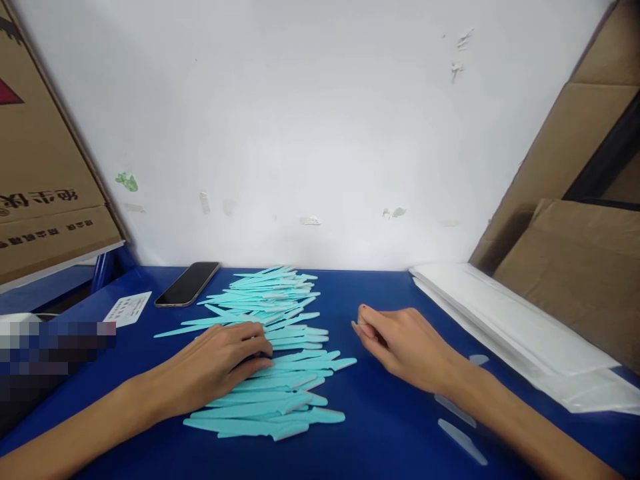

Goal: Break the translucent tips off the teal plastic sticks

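Observation:
Turquoise eyebrow razors (280, 404) lie in a long, overlapping heap down the middle of the blue table, their broader ends mostly to the right. My left hand (227, 360) rests over the heap's left side, fingers bent and thumb a little apart from them, touching the razors; what lies beneath the palm is hidden. To the right of the heap, my right hand (400, 343) is closed, thumb and fingers pressed together above the table. Whatever may be inside that pinch is too small or hidden to name. Clear plastic blade covers (461, 440) lie beside my right forearm.
A phone (187, 285) and a white printed card (127, 309) lie at the table's back left. White plastic bags or sheets (520, 327) are stacked along the right. Cardboard boxes (50, 147) flank both sides, and a white wall (320, 133) rises behind the blue table (370, 283).

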`<action>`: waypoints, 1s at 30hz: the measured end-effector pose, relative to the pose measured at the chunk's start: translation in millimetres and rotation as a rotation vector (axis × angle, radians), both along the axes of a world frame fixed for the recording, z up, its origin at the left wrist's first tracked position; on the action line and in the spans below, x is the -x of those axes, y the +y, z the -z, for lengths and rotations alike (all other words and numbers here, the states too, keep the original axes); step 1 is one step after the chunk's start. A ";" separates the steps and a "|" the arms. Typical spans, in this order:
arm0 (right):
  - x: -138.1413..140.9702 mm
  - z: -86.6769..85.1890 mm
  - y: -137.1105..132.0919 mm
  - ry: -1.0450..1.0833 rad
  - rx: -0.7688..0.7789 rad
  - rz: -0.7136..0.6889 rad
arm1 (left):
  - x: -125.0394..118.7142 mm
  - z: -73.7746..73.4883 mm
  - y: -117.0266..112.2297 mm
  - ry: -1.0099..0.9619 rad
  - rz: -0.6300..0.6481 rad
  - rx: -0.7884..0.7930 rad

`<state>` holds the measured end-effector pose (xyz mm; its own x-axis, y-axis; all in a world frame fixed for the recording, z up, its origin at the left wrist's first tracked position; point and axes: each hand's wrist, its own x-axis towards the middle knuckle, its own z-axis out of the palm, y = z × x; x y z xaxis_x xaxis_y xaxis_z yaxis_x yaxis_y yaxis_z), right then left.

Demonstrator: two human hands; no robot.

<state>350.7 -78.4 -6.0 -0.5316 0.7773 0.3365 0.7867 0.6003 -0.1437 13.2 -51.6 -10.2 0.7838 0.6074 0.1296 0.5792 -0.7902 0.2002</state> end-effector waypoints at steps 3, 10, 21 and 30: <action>-0.7 1.6 0.9 -0.012 0.000 -0.014 | -0.1 -1.4 -1.5 0.000 -0.007 0.014; -0.1 2.7 -0.4 -0.024 0.013 -0.030 | -1.8 -2.2 -3.9 -0.031 0.000 0.038; -13.8 -8.3 3.8 -0.120 0.132 0.021 | -1.9 -1.6 -4.9 -0.016 -0.006 0.026; -72.7 -27.6 5.4 0.000 0.591 0.102 | -2.5 1.5 -4.4 -0.032 0.010 -0.010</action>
<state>423.4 -73.1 21.7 -0.4448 0.8797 -0.1683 0.8360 0.3404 -0.4303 15.8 -56.0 -11.7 0.7852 0.5981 0.1604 0.5648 -0.7979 0.2107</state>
